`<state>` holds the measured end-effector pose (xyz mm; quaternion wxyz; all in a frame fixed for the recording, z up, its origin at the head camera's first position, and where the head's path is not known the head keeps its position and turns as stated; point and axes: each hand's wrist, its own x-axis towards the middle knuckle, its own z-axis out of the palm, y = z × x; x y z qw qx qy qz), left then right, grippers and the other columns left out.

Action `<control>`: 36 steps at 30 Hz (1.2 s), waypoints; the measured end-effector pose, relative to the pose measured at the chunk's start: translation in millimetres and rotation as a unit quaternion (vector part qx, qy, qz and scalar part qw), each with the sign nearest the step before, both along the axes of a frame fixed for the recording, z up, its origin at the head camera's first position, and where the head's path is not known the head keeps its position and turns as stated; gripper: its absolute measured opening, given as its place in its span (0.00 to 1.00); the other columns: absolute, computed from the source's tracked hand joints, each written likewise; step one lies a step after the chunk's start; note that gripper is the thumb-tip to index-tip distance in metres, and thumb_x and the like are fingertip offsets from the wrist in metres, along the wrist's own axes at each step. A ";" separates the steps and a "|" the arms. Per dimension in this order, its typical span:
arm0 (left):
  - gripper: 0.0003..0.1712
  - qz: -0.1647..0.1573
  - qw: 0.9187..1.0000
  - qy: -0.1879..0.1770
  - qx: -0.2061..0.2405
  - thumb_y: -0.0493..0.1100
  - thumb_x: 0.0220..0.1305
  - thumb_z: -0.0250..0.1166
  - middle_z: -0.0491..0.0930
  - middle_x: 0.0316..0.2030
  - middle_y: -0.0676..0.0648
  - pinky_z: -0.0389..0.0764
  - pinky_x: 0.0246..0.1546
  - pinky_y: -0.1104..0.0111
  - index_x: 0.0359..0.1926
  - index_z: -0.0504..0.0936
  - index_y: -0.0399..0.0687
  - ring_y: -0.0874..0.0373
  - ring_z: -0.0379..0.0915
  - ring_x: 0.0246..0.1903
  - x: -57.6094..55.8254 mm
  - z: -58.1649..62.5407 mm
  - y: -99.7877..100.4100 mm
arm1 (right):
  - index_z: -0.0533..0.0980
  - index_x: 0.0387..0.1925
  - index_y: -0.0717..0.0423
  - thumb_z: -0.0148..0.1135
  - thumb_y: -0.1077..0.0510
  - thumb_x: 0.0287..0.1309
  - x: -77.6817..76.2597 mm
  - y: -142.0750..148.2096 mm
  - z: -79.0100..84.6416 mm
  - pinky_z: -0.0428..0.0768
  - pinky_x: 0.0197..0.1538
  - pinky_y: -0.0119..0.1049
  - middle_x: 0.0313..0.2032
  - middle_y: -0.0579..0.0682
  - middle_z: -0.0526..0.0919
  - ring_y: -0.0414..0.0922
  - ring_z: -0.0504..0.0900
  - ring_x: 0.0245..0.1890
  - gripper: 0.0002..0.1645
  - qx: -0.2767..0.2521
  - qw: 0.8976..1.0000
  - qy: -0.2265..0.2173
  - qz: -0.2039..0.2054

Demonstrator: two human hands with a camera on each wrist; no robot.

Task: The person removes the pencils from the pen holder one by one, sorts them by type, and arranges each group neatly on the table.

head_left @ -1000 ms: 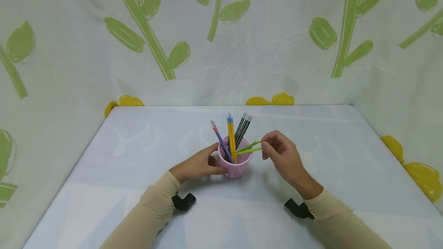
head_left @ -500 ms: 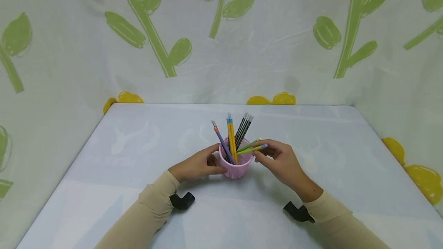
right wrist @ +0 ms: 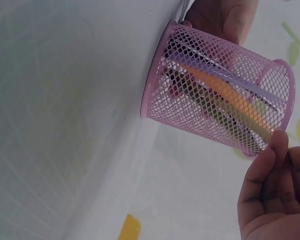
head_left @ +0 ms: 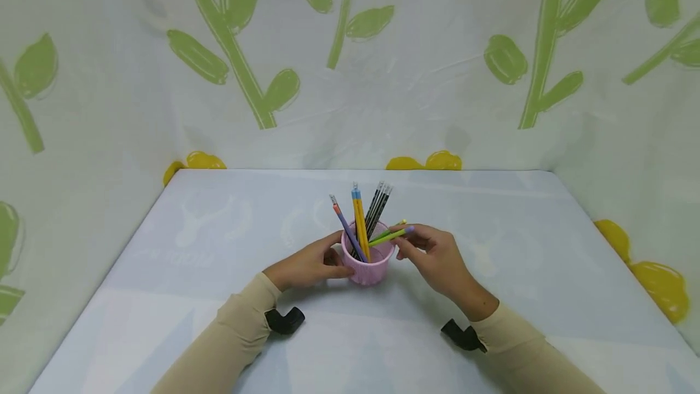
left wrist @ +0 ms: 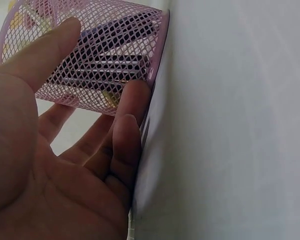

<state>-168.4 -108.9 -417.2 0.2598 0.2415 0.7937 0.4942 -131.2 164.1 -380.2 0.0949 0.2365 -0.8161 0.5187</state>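
A pink mesh pencil cup (head_left: 367, 273) stands upright on the table with several pencils in it. My left hand (head_left: 307, 266) holds the cup's left side, thumb in front and fingers curled behind, low near its base in the left wrist view. My right hand (head_left: 442, 260) pinches the cup's right rim with its fingertips, seen also in the right wrist view. Two green pencils (head_left: 391, 236) lean right over those fingers, one with a purple end. A purple pencil (head_left: 349, 231) leans left. Yellow pencils (head_left: 361, 224) and black patterned pencils (head_left: 378, 207) stand between.
The pale table (head_left: 208, 297) reaches back to a whitish wall cloth (head_left: 415, 102) printed with green leaves and yellow flowers. Side cloths rise at left and right. Black wrist pieces stick out at the left sleeve (head_left: 226, 333) and right sleeve (head_left: 525, 345).
My right hand has let go of the green pencil ends and moved left and slightly down to the cup's rim. My left hand stays on the cup.
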 end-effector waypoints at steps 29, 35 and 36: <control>0.43 -0.002 1.000 0.006 -0.007 0.51 0.64 0.70 0.79 0.40 0.48 0.78 0.38 0.67 0.74 0.57 0.65 0.55 0.75 0.39 0.8 -1.0 -6.6 | 0.80 0.46 0.58 0.62 0.68 0.64 3.8 -6.1 10.9 0.83 0.32 0.31 0.38 0.52 0.87 0.35 0.83 0.28 0.10 0.022 0.997 0.073 0.006; 0.41 -0.003 1.000 0.007 -0.009 0.52 0.64 0.70 0.79 0.40 0.49 0.79 0.37 0.66 0.73 0.59 0.63 0.56 0.75 0.39 1.6 -1.4 -1.0 | 0.78 0.46 0.59 0.59 0.70 0.65 6.8 -2.3 11.8 0.83 0.33 0.31 0.40 0.51 0.87 0.36 0.84 0.27 0.10 0.019 0.996 0.086 -0.010; 0.41 -0.002 1.000 0.007 -0.010 0.52 0.64 0.70 0.79 0.40 0.49 0.79 0.37 0.66 0.72 0.60 0.63 0.56 0.75 0.39 1.7 -1.0 -0.3 | 0.77 0.47 0.59 0.59 0.71 0.65 7.1 -1.8 11.9 0.83 0.33 0.31 0.41 0.52 0.87 0.37 0.84 0.27 0.11 0.018 0.996 0.088 -0.012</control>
